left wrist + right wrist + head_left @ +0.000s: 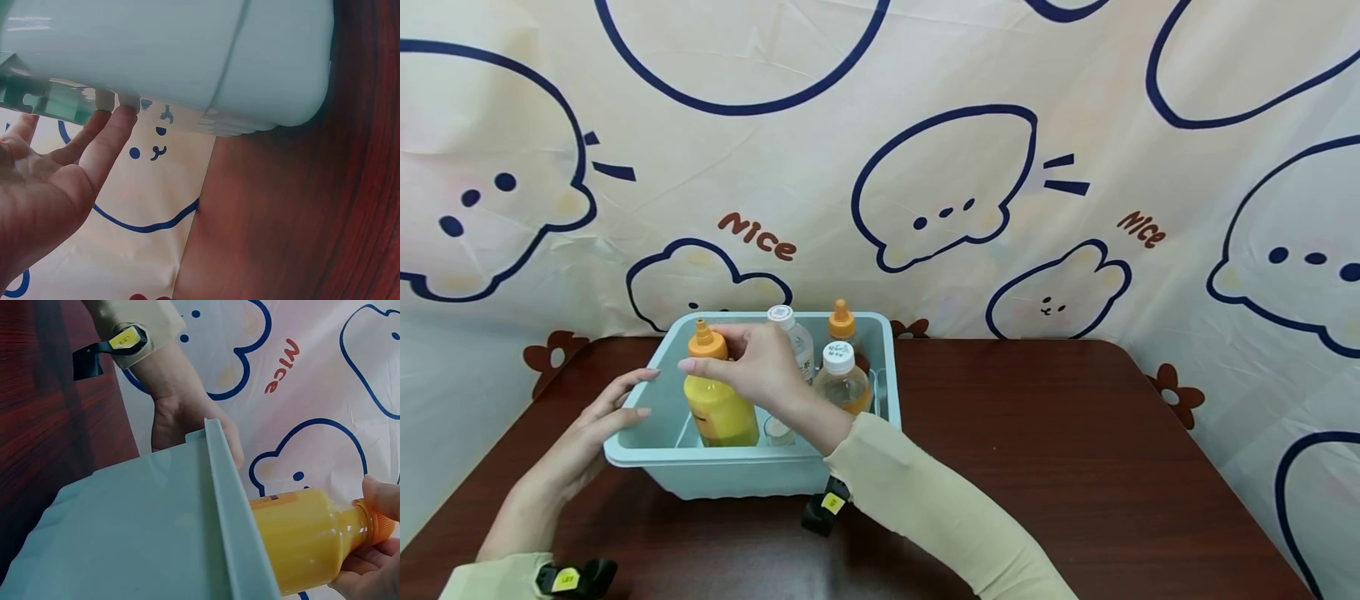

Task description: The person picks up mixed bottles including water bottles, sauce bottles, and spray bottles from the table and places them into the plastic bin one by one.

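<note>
A pale blue plastic bin point(745, 475) sits on the table, with several bottles standing in it. My right hand point(760, 367) pinches the orange cap of a yellow squeeze bottle point(722, 412) between thumb and fingers. That bottle stands slightly tilted in the bin's left part, its base hidden behind the front rim; the right wrist view shows its yellow body point(300, 540) rising above the rim. At the bin's left side, my left hand point(576, 446) rests its fairly straight fingers over the rim. The left wrist view shows its fingers point(109, 150) touching the rim.
To the right in the bin stand a clear bottle with a white cap point(801, 346), a shorter white-capped bottle point(842, 383) and an orange-capped bottle point(842, 325). A small white cap point(778, 429) shows lower down. A patterned curtain point(940, 192) hangs behind the brown table point(1045, 467).
</note>
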Demonstrator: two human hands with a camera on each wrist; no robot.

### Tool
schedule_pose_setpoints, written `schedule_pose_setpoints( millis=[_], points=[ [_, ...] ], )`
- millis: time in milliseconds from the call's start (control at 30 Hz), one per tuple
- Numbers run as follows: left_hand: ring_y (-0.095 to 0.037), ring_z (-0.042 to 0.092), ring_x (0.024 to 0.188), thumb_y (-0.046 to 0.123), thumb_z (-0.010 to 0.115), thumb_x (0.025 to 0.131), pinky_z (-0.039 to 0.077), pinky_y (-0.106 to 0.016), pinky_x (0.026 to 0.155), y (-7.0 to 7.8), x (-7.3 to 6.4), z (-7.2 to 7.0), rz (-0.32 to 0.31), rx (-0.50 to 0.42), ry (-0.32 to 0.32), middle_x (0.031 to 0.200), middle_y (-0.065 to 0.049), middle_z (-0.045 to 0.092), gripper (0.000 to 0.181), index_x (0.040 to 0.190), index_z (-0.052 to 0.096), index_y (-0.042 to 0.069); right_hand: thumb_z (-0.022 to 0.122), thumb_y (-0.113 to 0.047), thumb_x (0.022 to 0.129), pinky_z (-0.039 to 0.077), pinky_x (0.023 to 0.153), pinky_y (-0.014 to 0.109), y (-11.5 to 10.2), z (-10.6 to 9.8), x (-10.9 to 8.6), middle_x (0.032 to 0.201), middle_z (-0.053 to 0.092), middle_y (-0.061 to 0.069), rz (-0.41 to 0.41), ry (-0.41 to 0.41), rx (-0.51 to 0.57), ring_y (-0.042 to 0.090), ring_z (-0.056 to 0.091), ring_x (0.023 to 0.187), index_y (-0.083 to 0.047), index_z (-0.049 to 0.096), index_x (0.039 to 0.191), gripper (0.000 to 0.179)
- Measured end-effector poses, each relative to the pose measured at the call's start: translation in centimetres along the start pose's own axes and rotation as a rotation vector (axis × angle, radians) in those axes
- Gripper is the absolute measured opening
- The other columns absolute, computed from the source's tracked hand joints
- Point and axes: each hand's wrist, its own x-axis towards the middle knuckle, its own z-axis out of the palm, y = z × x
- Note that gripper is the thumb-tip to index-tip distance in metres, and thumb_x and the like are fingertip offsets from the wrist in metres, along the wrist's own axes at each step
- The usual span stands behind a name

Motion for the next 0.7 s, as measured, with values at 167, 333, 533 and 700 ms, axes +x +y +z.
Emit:
schedule_pose_setpoints(
  millis=[167, 333, 533, 700],
  points=[
    [-0.017, 0.054, 0.086, 0.025, 0.037, 0.095, 0.052, -0.039, 0.066, 0.0, 0.0, 0.0, 0.011, -0.007, -0.003, 0.137, -0.027, 0.008, 0.043, 0.131, 0.023, 0.043, 0.075, -0.026, 0.074, 0.047, 0.071, 0.014, 0.4, 0.3, 0.1, 0.102, 0.067, -0.005, 0.02, -0.003, -0.061, 0.0, 0.062, 0.084, -0.013, 0.065, 0.112, 0.041],
    [-0.016, 0.057, 0.082, 0.024, 0.037, 0.096, 0.052, -0.039, 0.064, -0.2, -0.1, 0.1, 0.017, -0.021, -0.004, 0.134, -0.022, 0.012, 0.042, 0.131, 0.024, 0.043, 0.075, -0.026, 0.073, 0.048, 0.071, 0.014, 0.8, 0.5, 0.1, 0.103, 0.067, -0.003, 0.035, -0.012, -0.101, 0.002, 0.063, 0.086, -0.012, 0.065, 0.113, 0.043],
    [-0.016, 0.058, 0.081, 0.023, 0.037, 0.095, 0.052, -0.038, 0.064, -0.2, -0.1, 0.0, 0.016, -0.023, -0.003, 0.132, -0.02, 0.014, 0.042, 0.131, 0.024, 0.043, 0.077, -0.025, 0.071, 0.047, 0.067, 0.013, 1.2, 0.8, 0.1, 0.098, 0.068, -0.002, 0.017, -0.026, -0.123, 0.001, 0.063, 0.081, -0.01, 0.066, 0.11, 0.043],
    [-0.016, 0.057, 0.083, 0.024, 0.037, 0.095, 0.052, -0.039, 0.065, -0.1, 0.0, 0.1, 0.013, -0.024, -0.005, 0.134, -0.022, 0.012, 0.042, 0.131, 0.024, 0.043, 0.077, -0.026, 0.072, 0.046, 0.066, 0.01, 1.4, 0.9, 0.0, 0.098, 0.068, -0.002, 0.003, -0.035, -0.206, 0.0, 0.063, 0.081, -0.011, 0.067, 0.109, 0.041]
  ],
)
